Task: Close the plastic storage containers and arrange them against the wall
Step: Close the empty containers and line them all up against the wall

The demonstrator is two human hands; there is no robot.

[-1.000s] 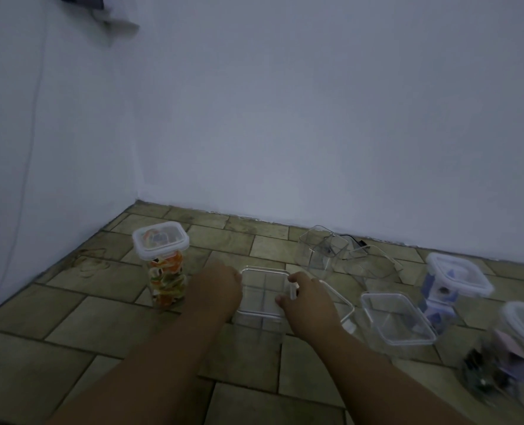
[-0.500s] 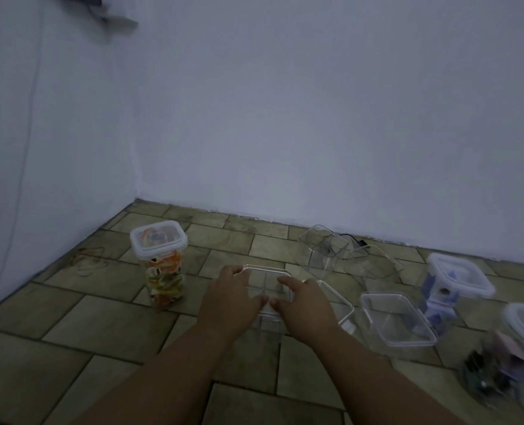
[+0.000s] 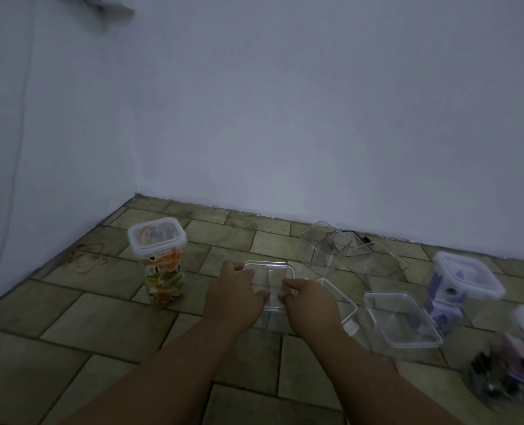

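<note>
Clear plastic container [image 3: 271, 271], square, lidded, see-through, upright.

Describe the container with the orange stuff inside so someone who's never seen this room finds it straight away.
Start at the corner where the two pale walls meet the tiled floor. The tall clear container stands upright nearest it, left of the left hand. Only this one holds orange and green pieces.
</note>
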